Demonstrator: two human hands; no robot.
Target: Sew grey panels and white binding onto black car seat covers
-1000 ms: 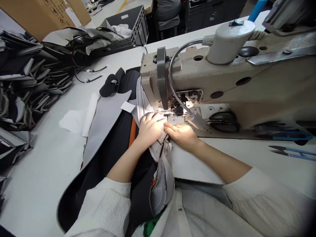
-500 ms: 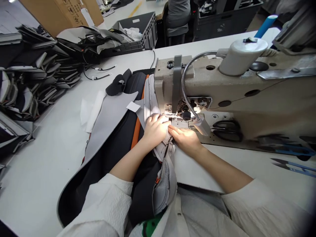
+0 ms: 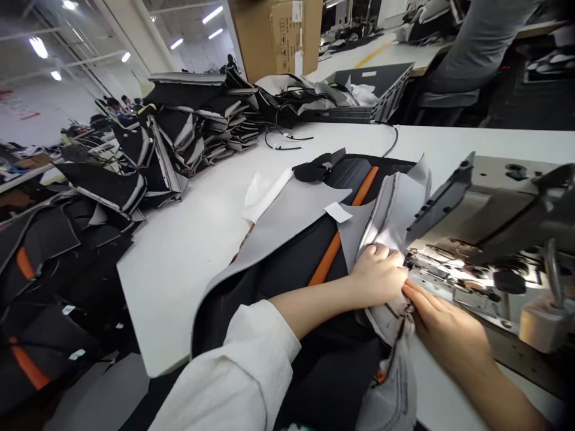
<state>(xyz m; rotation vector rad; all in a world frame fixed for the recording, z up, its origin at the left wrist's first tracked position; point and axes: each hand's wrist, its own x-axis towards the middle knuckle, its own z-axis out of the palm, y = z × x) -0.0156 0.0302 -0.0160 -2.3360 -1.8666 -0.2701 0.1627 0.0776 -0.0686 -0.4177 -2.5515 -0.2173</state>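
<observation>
A black and grey seat cover point(image 3: 287, 209) with an orange stripe lies bunched across the table and over its front edge. My left hand point(image 3: 380, 275) presses on its stitched grey edge, fingers curled into the fabric just left of the needle area. Close against it, my right hand point(image 3: 449, 329) holds the same edge from the right, fingers together and thumb hidden. Both hands are at the lit presser foot of the sewing machine point(image 3: 494, 209). A small white label point(image 3: 338, 212) shows on the cover.
Stacked cut panels point(image 3: 211, 120) stand at the back left, with finished-looking covers point(image 3: 40, 287) below the table's left edge. Behind are a grey crate point(image 3: 390, 90), a cardboard box point(image 3: 278, 42) and a seated person point(image 3: 471, 54). Thin black cables point(image 3: 287, 140) lie on the white table point(image 3: 171, 269).
My view has swung left, so the machine and hands now appear farther right and more of the workshop shows. Both hands stay on the cover's edge beside the presser foot.
</observation>
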